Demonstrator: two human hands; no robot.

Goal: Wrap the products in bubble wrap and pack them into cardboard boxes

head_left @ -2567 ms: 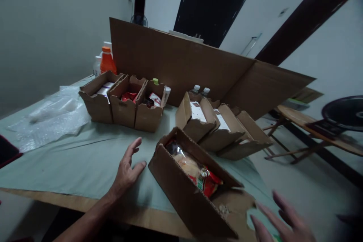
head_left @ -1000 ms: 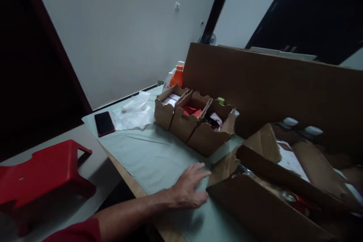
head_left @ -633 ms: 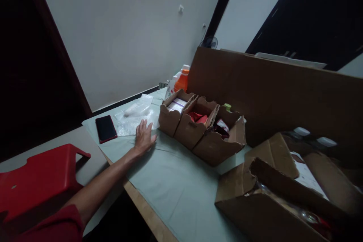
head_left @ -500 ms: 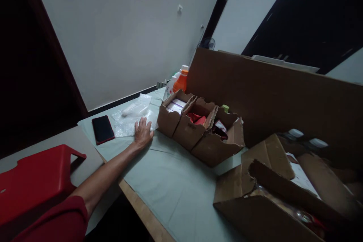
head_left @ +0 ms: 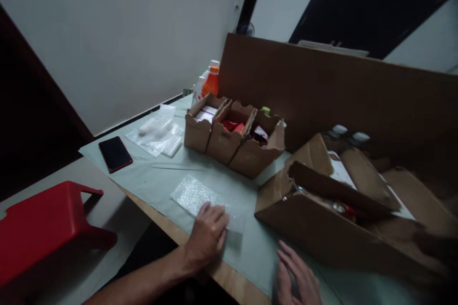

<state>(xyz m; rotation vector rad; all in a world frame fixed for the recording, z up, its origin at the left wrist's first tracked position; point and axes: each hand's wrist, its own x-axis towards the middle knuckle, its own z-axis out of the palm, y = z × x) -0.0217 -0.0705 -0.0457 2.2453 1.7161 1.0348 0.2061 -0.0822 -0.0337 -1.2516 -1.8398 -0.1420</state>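
Note:
A small piece of clear bubble wrap (head_left: 193,194), perhaps a bag, lies near the table's front edge. My left hand (head_left: 209,231) is on it, fingers curled down and gripping it near its middle. At the bottom of the view is my right hand (head_left: 296,274), partly cut off by the frame; its fingers are stretched out, and no object shows in it. Farther back on the left rests more bubble wrap (head_left: 157,131), piled in layers.
A dark phone (head_left: 115,153) lies at the table's left end. Cardboard bins (head_left: 223,143) hold white boxes and red packets. A larger cardboard box (head_left: 315,228) stands at right, bottles (head_left: 211,81) at the back. A red stool (head_left: 46,228) is beside the table.
My left hand has drawn back from the bubble wrap pile to the front edge, with one piece now under it. My right hand has come into view, and the camera has tilted down.

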